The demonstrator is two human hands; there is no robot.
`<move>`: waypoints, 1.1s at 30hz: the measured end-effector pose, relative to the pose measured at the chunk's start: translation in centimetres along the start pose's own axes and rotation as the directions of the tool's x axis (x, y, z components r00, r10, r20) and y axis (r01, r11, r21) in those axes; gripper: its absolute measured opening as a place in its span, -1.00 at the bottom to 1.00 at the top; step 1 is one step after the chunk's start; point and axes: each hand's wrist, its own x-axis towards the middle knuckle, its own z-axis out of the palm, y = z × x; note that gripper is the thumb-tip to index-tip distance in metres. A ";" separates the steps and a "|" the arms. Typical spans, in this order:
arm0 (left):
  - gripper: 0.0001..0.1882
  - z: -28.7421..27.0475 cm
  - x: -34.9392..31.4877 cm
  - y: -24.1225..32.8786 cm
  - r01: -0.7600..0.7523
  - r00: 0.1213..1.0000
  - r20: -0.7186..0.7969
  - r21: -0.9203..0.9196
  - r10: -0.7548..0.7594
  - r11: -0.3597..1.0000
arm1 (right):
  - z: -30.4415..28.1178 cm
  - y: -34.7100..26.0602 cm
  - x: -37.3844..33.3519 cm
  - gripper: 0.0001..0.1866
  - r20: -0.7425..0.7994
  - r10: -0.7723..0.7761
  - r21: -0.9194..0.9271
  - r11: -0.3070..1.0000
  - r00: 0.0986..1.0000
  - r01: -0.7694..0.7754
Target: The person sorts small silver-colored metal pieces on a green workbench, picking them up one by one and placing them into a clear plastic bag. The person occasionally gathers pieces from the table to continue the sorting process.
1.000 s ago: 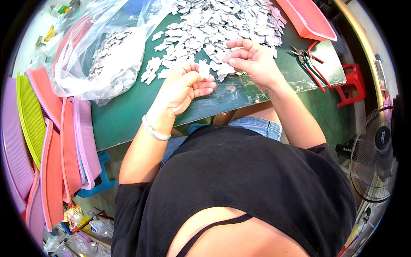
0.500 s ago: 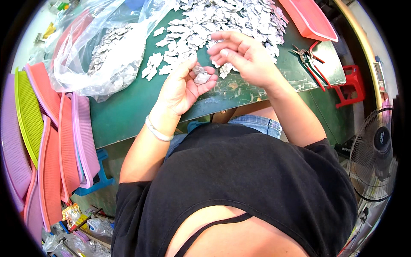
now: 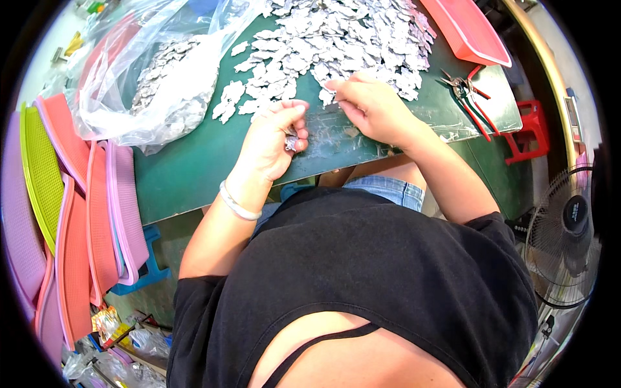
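Note:
My left hand [image 3: 277, 137] is closed over the green table, with small silvery metal pieces [image 3: 291, 142] showing between its curled fingers. To its right, my right hand [image 3: 374, 108] has its thumb and fingers drawn together at the near edge of a large heap of flat silvery metal pieces [image 3: 362, 39]. Whatever its fingertips may pinch is hidden. A few loose pieces [image 3: 229, 101] lie left of the heap. Beyond my left hand, a clear plastic bag [image 3: 155, 123] holds many more such pieces.
Red-handled pruning shears [image 3: 467, 97] lie on the green table [image 3: 174, 181] at the right, below a pink-red tray [image 3: 469, 32]. Stacked coloured plastic baskets [image 3: 77, 213] stand at the left. A red stool [image 3: 529, 132] and a fan [image 3: 563, 236] are at the right.
My left fingers have curled closed around the pieces that lay in the open palm. My right hand has come down toward the heap's near edge, its fingers drawing together.

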 end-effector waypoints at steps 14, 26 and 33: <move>-0.90 0.8 0.0 -0.8 -0.066 0.998 0.001 -0.024 0.066 0.998 | 0.7 0.9 1.2 -0.54 -0.142 -0.036 -0.203 0.979 0.989 0.006; -0.81 1.3 0.4 -0.8 -0.074 0.997 -0.021 0.091 0.076 0.993 | 0.0 -0.6 1.1 -0.60 0.077 0.421 0.620 0.690 0.904 -0.374; -0.89 0.7 0.2 -0.7 -0.058 0.997 -0.047 0.054 0.061 0.997 | 1.1 0.6 1.4 -0.51 -0.109 -0.010 -0.131 0.991 0.994 -0.005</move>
